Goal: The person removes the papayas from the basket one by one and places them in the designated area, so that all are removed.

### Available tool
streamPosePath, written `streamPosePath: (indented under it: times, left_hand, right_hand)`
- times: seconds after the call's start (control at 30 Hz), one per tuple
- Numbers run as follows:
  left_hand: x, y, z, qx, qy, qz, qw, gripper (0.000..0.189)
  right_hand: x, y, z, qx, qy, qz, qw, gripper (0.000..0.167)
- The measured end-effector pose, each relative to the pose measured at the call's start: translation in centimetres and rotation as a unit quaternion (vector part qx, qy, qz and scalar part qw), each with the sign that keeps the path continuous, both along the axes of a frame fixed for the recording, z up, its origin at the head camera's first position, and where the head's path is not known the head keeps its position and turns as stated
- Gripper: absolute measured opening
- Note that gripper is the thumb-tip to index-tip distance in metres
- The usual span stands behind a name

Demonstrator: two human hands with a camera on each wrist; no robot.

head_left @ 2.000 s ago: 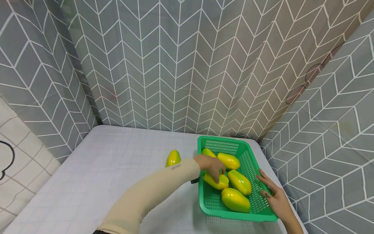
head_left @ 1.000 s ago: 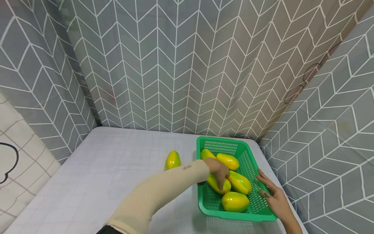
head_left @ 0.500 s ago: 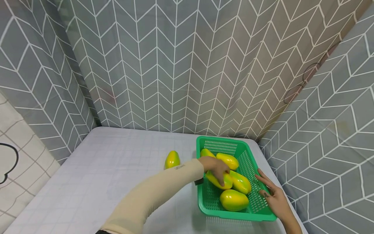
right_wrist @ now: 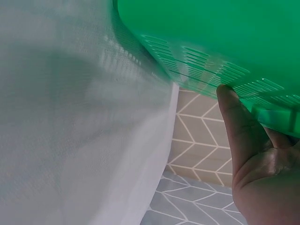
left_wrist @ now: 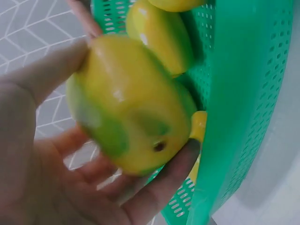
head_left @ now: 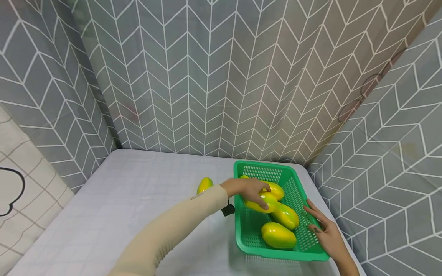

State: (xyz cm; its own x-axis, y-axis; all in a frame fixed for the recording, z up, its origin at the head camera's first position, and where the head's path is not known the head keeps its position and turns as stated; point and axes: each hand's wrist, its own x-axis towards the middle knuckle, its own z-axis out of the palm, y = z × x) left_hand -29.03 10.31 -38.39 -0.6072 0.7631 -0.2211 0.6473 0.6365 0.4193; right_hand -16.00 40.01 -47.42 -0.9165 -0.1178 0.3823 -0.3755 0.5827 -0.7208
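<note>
A yellow-green papaya [head_left: 267,201] is held in my left hand [head_left: 251,190] over the left part of a green basket [head_left: 237,234]. In the left wrist view the thumb and fingers curl round this papaya [left_wrist: 133,105], whose end shows a small dark pit. Several other papayas lie in the basket, one near its front [head_left: 278,235] and one in its middle [head_left: 286,216]. My right hand [head_left: 326,232] rests at the basket's right rim with straight fingers. In the right wrist view a straight digit of the right hand [right_wrist: 258,164] touches the slotted basket wall [right_wrist: 201,63].
One papaya [head_left: 205,184] lies on the white-covered table [head_left: 145,191] left of the basket, partly hidden by the left sleeve [head_left: 186,214]. Patterned grey curtains [head_left: 193,84] stand behind the table and along both sides. The basket stands close to the table's right edge.
My left hand has taken hold of a papaya among those in the basket, raised it and shifted it toward the back. My right hand stays at the right rim.
</note>
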Motion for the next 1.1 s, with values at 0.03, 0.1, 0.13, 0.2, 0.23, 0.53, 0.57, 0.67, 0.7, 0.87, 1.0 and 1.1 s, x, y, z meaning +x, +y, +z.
streamPosePath:
  times: [0.03, 0.1, 0.13, 0.2, 0.23, 0.53, 0.57, 0.67, 0.7, 0.87, 1.0, 1.1]
  left_hand:
    - [0.0, -0.3, 0.1, 0.011, 0.002, 0.005, 0.9999, 0.071]
    - [0.2, -1.0, 0.2, 0.037, 0.007, 0.026, 0.999, 0.072]
    - [0.3, -1.4, 0.3, 0.051, 0.011, 0.035, 0.998, 0.073]
    - [0.5, -2.1, 0.6, 0.082, 0.017, 0.051, 0.9952, 0.074]
    - [0.6, -2.4, 0.7, 0.097, 0.017, 0.06, 0.9934, 0.075]
    - [1.5, -6.3, 1.1, 0.192, -0.011, 0.146, 0.9704, 0.075]
    - [1.5, -7.0, 1.0, 0.197, -0.017, 0.164, 0.9664, 0.075]
    - [1.5, -9.1, 0.5, 0.213, -0.038, 0.219, 0.9514, 0.074]
    - [1.4, -9.8, 0.3, 0.217, -0.043, 0.235, 0.9465, 0.074]
    - [1.4, -12.7, -0.3, 0.214, -0.041, 0.305, 0.927, 0.073]
    - [1.5, -14.6, -0.5, 0.214, -0.038, 0.347, 0.9122, 0.072]
    - [1.4, -16.0, -1.0, 0.22, -0.044, 0.371, 0.9011, 0.073]
  right_hand:
    - [0.0, 0.0, 0.0, 0.001, 0.0, 0.0, 1.0, 0.052]
    - [0.0, 0.1, 0.1, 0.004, 0.0, -0.002, 1.0, 0.052]
    - [0.0, 0.1, 0.1, 0.007, 0.0, -0.004, 1.0, 0.052]
    - [0.0, 0.2, 0.1, 0.011, 0.001, -0.009, 0.9999, 0.052]
    - [0.0, 0.2, 0.1, 0.012, 0.001, -0.011, 0.9999, 0.051]
    - [-0.1, 0.2, -0.3, 0.006, -0.002, -0.016, 0.9998, 0.053]
    - [0.0, 0.1, -0.3, 0.007, -0.003, -0.016, 0.9998, 0.053]
    - [0.0, 0.0, -0.3, 0.007, -0.01, -0.014, 0.9998, 0.054]
    - [0.1, 0.0, -0.3, 0.007, -0.012, -0.014, 0.9998, 0.054]
    - [0.1, 0.0, -0.1, 0.005, -0.013, -0.015, 0.9998, 0.054]
    - [-0.1, 0.0, -0.2, 0.004, -0.005, -0.016, 0.9998, 0.054]
    - [-0.1, -0.1, -0.2, 0.004, -0.004, -0.017, 0.9998, 0.054]
